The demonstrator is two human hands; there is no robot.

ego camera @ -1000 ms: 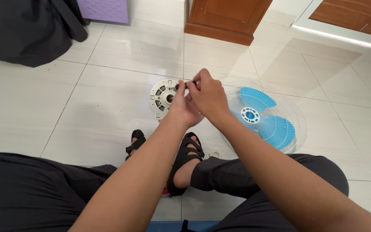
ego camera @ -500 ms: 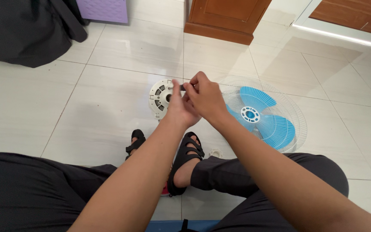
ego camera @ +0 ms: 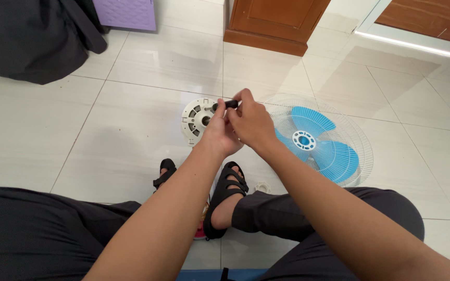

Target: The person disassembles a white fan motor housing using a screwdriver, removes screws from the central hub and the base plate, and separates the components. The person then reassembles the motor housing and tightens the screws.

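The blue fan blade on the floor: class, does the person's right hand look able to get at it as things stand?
Probably yes. The blue fan blade lies face up on a wire guard, just beside the right hand, with nothing over it. But that hand is pinching a small black part together with the left hand.

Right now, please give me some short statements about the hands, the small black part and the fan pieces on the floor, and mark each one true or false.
1. Both hands, the left hand and the right hand, meet on the small black cylindrical part. True.
2. The blue plastic fan blade lies inside the white wire fan guard on the tiled floor. True.
3. The round white motor housing lies to the right of the blade. False: it lies to the left, partly behind the left hand.
4. The person's feet are bare. False: they wear black strap sandals.
5. The blade is held up in the right hand. False: it rests on the floor.
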